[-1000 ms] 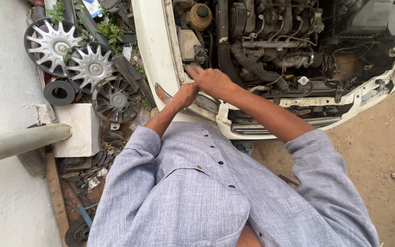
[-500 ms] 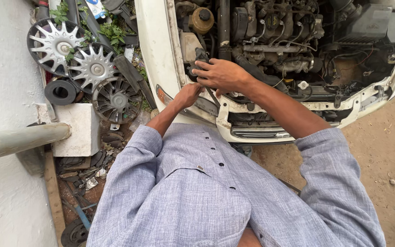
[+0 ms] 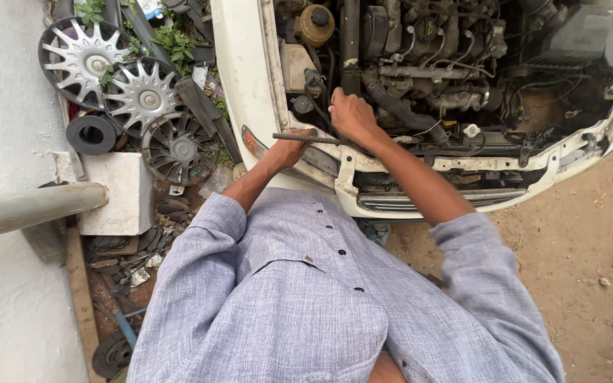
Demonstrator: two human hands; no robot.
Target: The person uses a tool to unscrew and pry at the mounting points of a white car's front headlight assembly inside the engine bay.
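Observation:
I lean over the open engine bay [image 3: 455, 64] of a white car [image 3: 246, 78]. My left hand [image 3: 289, 150] rests on the car's front edge and grips a thin dark metal rod [image 3: 305, 138] that lies level, pointing right under my right wrist. My right hand [image 3: 350, 115] reaches into the bay beside a thick black hose [image 3: 400, 106]. Its fingers curl downward, and what they hold is hidden. Both grey-blue shirt sleeves are pushed up to the elbow.
Three silver wheel covers [image 3: 140, 96] and a black ring [image 3: 91, 133] lie on the ground at the left, with scrap and weeds. A white block [image 3: 118, 191] and a grey pipe [image 3: 30, 209] stand by the white wall. Bare dirt [image 3: 590, 255] lies to the right.
My right hand has moved up from the front edge, deeper into the engine bay. The dark rod now shows in my left hand, which stays on the car's front.

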